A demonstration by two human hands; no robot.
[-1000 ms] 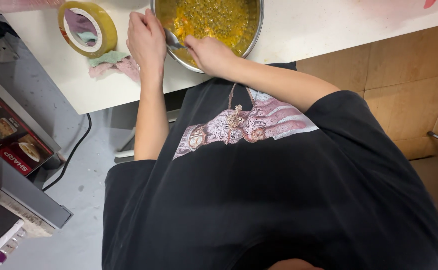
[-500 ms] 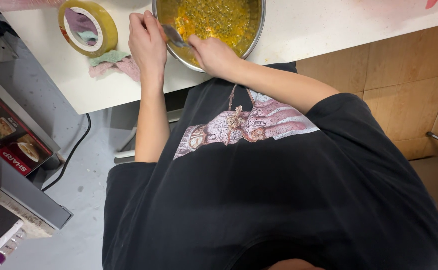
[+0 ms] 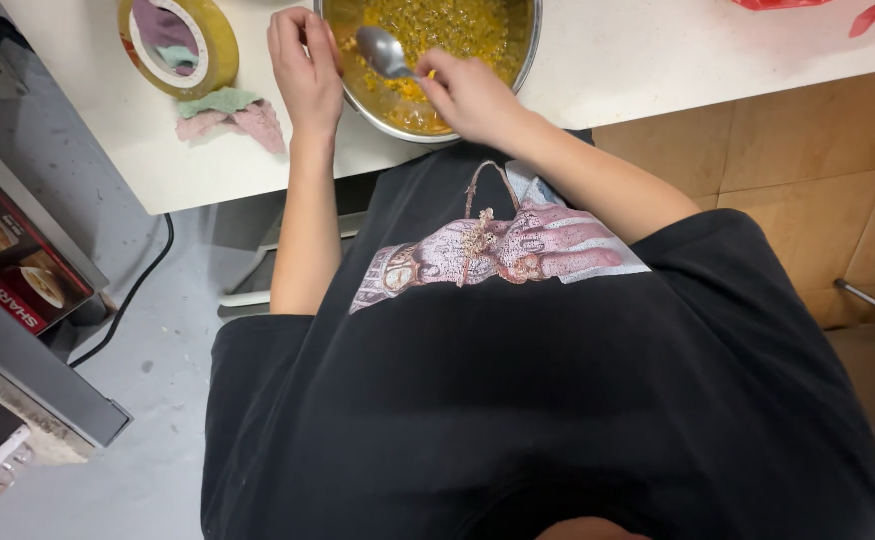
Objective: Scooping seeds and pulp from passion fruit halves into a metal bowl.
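Gripping a metal spoon (image 3: 386, 52) over yellow food: right hand (image 3: 468, 92); left hand (image 3: 303, 62) clasping bowl (image 3: 428, 118).

A home kitchen or pantry corner — a white counter (image 3: 658, 70) carries a metal bowl (image 3: 428, 110) of yellow food, a boxed kitchen appliance (image 3: 8, 260) stands well left of the hands — tiled floor (image 3: 808, 180) below.

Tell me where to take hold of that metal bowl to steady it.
Take the metal bowl by its rim on the left, where the left hand already rests. The rim is a thin exposed lip; the right hand and spoon occupy the near right side.
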